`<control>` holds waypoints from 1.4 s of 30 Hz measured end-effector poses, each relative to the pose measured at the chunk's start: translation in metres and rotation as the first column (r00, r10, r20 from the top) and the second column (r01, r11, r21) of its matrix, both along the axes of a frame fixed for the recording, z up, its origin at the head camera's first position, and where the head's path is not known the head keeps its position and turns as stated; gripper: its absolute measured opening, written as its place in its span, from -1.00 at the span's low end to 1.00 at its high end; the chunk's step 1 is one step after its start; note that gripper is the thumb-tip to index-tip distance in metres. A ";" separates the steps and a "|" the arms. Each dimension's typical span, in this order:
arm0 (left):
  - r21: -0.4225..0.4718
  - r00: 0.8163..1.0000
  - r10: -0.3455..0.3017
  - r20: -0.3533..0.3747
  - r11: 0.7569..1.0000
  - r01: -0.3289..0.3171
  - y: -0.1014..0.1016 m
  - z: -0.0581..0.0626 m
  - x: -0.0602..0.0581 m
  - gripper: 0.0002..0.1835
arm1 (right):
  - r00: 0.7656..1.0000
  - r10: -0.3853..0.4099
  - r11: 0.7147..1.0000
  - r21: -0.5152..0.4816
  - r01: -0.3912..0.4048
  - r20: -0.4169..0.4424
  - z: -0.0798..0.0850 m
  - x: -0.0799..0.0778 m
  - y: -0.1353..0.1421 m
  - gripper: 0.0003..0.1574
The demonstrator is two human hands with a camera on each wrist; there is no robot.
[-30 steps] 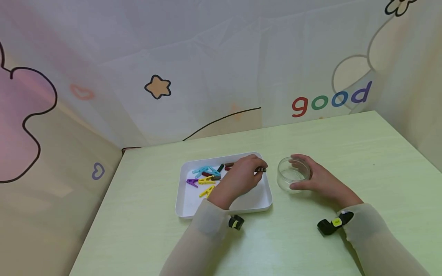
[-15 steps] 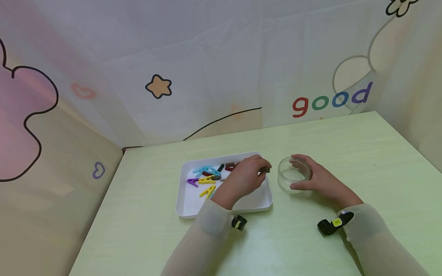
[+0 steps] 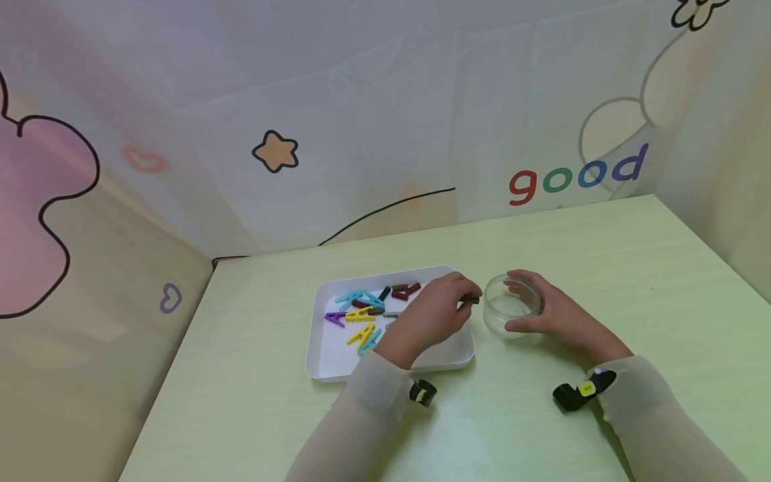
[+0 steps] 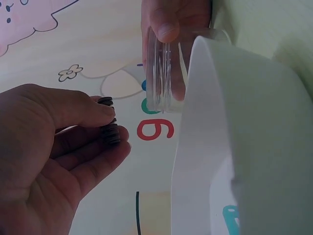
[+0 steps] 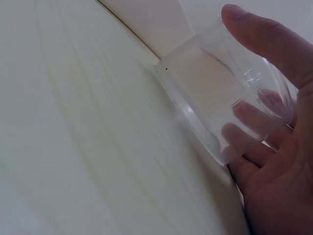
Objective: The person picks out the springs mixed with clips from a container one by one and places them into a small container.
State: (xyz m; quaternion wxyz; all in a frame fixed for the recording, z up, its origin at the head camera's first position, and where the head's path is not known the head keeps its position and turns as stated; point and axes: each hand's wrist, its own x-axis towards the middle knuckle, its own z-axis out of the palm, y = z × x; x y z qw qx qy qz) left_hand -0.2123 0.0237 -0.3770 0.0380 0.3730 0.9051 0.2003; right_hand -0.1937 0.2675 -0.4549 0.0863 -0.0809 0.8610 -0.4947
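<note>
My left hand (image 3: 430, 318) pinches a dark coil spring (image 3: 470, 299) between thumb and fingers, over the right rim of the white tray (image 3: 325, 351). In the left wrist view the spring (image 4: 111, 133) shows its ribbed coils, partly covered by the thumb. Just to the right, a clear round jar (image 3: 502, 325) stands on the table with its mouth up. My right hand (image 3: 560, 314) grips its right side, fingers behind and thumb in front; the jar (image 5: 210, 93) looks empty in the right wrist view. A narrow gap separates the spring from the jar.
Inside the tray lie blue clothes pegs (image 3: 357, 296), yellow clothes pegs (image 3: 361, 333) and a purple clothes peg (image 3: 335, 318). Several dark red and brown springs (image 3: 400, 295) are at its back. A printed curtain (image 3: 373, 134) hangs behind the table (image 3: 241, 402).
My left hand has moved a little to the right with the spring, from over the tray towards the jar. My right hand and the jar have stayed in place.
</note>
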 end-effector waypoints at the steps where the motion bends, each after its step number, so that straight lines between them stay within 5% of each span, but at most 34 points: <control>1: 0.006 1.000 -0.004 0.004 1.000 0.004 0.001 0.000 0.000 -0.74 | 1.000 0.000 1.000 -0.001 0.000 -0.001 0.000 0.000 0.000 0.23; 17: 0.051 0.998 -0.041 -0.049 0.998 0.043 0.009 -0.006 0.002 -0.76 | 1.000 -0.002 1.000 0.013 0.002 -0.007 -0.003 -0.002 0.000 0.22; 42: 0.074 0.998 -0.054 -0.036 0.996 0.056 0.021 -0.008 0.004 -0.78 | 1.000 -0.008 1.000 0.012 0.008 -0.003 -0.004 0.000 0.001 0.21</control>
